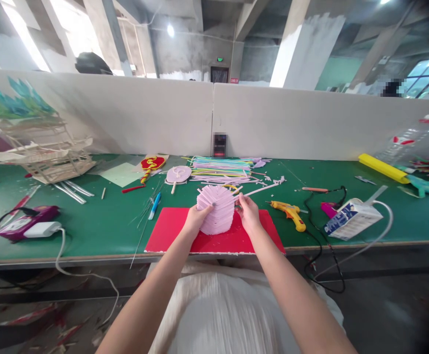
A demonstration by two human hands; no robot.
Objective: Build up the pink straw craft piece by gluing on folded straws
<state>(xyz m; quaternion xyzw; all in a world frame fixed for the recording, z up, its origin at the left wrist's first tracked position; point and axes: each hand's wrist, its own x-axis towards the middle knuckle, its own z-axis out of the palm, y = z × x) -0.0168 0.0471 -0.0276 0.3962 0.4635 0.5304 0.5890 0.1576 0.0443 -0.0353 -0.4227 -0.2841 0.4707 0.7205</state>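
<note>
Standing on the red board (170,231) at the counter's (100,221) near edge, the pink foam form (216,209) looks light, soft and easily dented, best held by its sides, where the left hand (196,219) and right hand (247,212) each have a grip closed on it.

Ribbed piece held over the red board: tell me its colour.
The ribbed piece is pale pink; the head view shows it.

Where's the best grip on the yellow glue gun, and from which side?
Probably its handle, coming from above on the near right. The glue gun lies flat on the green table, nozzle pointing left and handle angled toward the table's near edge.
</note>
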